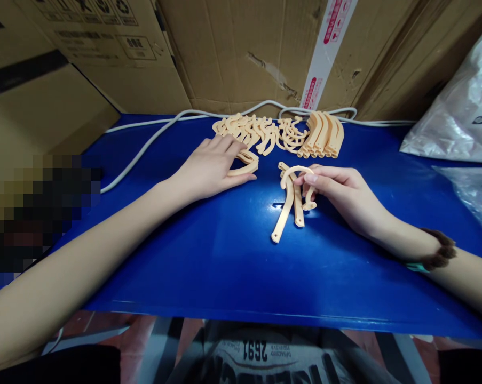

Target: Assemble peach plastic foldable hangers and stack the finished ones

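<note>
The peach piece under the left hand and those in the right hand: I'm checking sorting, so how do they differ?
The curved piece lies flat on the blue table under the left hand; the long pieces are pinched by the right hand. The curved piece shows only a short arc; the long pieces have straight stems. Both are peach plastic.

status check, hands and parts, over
Left hand flat on curved piece. Right hand pinching hooked piece above two strips. Pile behind, nothing in the way.
</note>
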{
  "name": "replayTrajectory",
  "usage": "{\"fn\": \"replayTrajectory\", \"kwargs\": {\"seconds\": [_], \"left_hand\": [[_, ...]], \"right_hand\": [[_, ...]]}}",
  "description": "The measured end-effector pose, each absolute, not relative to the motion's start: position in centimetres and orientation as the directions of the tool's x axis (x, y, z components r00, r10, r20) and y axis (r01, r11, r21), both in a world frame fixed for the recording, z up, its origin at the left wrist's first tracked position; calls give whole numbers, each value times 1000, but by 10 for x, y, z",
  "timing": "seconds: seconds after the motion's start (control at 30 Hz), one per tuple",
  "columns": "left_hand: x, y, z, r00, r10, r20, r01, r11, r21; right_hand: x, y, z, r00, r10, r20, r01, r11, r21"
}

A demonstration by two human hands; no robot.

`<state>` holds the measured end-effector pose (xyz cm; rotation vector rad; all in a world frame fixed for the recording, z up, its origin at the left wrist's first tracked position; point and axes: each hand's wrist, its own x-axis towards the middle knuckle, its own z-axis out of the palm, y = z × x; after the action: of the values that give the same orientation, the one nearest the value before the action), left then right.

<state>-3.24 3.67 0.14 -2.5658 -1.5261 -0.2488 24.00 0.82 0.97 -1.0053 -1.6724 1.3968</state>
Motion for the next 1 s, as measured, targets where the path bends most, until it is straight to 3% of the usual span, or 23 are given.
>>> {"fn": "replayTrajectory", "kwargs": {"seconds": [0.3, 1.0], "left_hand": [[-34, 38, 2, 460, 868, 189, 881, -472, 21], [-35, 39, 2, 481, 855, 193, 869, -494, 23]], "right_hand": [[240, 6, 11, -420, 907, 20, 154, 93, -984], [240, 5, 16, -474, 881, 5, 254, 142, -957]]}}
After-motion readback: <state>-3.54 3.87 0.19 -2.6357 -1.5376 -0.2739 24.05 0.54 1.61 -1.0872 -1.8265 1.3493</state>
